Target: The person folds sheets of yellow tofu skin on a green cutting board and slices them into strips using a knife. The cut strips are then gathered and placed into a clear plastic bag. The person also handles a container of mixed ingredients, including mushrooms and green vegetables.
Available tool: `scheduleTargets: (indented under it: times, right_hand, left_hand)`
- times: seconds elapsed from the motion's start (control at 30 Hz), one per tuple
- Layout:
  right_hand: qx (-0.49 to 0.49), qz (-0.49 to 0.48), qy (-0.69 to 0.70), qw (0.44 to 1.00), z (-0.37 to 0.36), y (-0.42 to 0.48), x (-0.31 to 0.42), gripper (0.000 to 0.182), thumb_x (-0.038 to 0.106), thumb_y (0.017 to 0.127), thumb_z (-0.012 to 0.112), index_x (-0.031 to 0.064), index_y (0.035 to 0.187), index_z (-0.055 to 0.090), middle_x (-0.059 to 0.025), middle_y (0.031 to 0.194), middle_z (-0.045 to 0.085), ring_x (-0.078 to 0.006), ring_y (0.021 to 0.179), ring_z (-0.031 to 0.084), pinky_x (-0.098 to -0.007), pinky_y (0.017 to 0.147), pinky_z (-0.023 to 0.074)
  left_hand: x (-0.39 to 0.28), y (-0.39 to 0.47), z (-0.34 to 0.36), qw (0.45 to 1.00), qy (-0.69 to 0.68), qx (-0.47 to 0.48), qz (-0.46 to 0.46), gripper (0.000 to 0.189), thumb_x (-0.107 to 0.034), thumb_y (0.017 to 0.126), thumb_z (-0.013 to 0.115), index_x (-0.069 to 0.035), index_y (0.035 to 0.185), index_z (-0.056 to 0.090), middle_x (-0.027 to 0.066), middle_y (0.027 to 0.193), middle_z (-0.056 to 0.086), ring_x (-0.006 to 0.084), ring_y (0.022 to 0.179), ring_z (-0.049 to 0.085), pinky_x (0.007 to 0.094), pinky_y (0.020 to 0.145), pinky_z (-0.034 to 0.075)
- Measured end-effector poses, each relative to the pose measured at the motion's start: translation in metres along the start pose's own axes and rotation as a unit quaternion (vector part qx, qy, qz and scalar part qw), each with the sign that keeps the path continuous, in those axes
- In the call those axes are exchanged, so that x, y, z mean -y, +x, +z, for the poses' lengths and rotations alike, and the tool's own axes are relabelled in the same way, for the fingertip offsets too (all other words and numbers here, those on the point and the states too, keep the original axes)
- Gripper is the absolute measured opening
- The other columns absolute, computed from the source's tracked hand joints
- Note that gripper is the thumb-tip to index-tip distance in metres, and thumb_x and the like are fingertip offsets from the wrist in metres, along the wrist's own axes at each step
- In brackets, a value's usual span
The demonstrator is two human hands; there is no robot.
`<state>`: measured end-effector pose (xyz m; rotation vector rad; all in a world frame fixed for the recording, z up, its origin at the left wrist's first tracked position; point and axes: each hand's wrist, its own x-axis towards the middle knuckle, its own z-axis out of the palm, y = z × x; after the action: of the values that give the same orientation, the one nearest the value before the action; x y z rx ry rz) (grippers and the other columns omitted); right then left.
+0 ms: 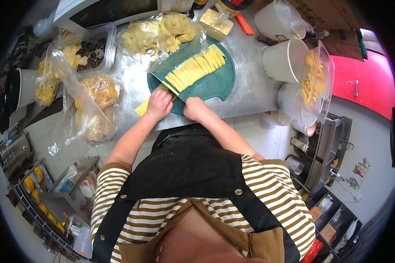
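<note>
A round green cutting board lies on the steel table. Across it runs a row of yellow strips, cut from what looks like a folded sheet of dough or tofu skin. My right hand is closed on the handle end of a knife, whose blade lies slantwise at the near end of the strips. The handle itself is hidden in my fist. My left hand presses on the uncut yellow sheet just left of the blade, fingers curled. Part of that sheet reaches past the board's edge onto the table.
Behind the board sit a plastic bag of yellow strips and a wrapped yellow block. Bagged food and a clear tub stand left. White buckets and a clear container of yellow pieces line the right edge.
</note>
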<state>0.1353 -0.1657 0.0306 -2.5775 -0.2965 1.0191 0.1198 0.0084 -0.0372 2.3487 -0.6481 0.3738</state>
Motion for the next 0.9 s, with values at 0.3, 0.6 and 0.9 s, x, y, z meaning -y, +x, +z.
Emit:
scheduleTargets:
  times: [0.3, 0.6, 0.9]
  right_hand:
    - [-0.052, 0.0, 0.027, 0.998, 0.006, 0.019, -0.001, 0.023, 0.019, 0.077, 0.055, 0.0, 0.087, 0.065, -0.0238, 0.089, 0.063, -0.039, 0.087, 0.061, -0.0454, 0.08, 0.0487]
    - [-0.114, 0.054, -0.038, 0.991, -0.035, 0.004, -0.049, 0.02, 0.016, 0.077, 0.052, 0.0007, 0.082, 0.064, -0.0232, 0.085, 0.063, -0.0391, 0.084, 0.061, -0.0472, 0.076, 0.049]
    - [-0.144, 0.074, -0.055, 0.985, -0.067, 0.002, -0.067, 0.019, 0.012, 0.075, 0.053, 0.0025, 0.086, 0.065, -0.0218, 0.088, 0.064, -0.0371, 0.085, 0.062, -0.0453, 0.076, 0.0501]
  left_hand:
    - [0.0, -0.002, 0.0, 1.0, -0.011, -0.004, 0.0, 0.015, -0.008, 0.066, 0.061, -0.005, 0.08, 0.058, 0.0085, 0.085, 0.057, 0.028, 0.084, 0.054, 0.0382, 0.078, 0.044]
    - [-0.001, -0.002, 0.0, 1.0, -0.013, -0.012, 0.008, 0.015, -0.007, 0.065, 0.061, -0.005, 0.08, 0.058, 0.0079, 0.085, 0.056, 0.0276, 0.083, 0.054, 0.0382, 0.076, 0.044]
    - [-0.011, 0.004, -0.014, 0.999, 0.032, 0.03, 0.011, 0.021, -0.014, 0.065, 0.066, -0.007, 0.083, 0.057, 0.0065, 0.089, 0.055, 0.0264, 0.087, 0.053, 0.0376, 0.076, 0.044]
